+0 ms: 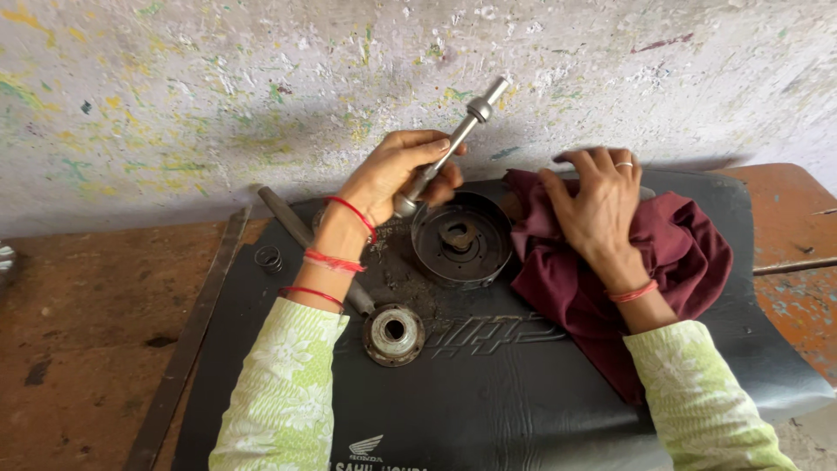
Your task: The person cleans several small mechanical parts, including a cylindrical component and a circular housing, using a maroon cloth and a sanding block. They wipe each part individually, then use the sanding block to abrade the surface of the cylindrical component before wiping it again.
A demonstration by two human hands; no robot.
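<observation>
Our left hand [397, 174] grips a metal rod [449, 148] tight. The rod slants up and away, its low end just left of the drum [462, 240]. Our right hand [597, 205] lies flat, fingers apart, on the red cloth [680, 253] right of the drum.

The left hand [397, 174] grips a silver metal shaft [449, 148] tilted up toward the far paint-flecked wall [218, 78], just left of a round dark drum [461, 240] on the black seat cover [514, 392], while the right hand [597, 205] presses a maroon cloth [671, 262].
</observation>
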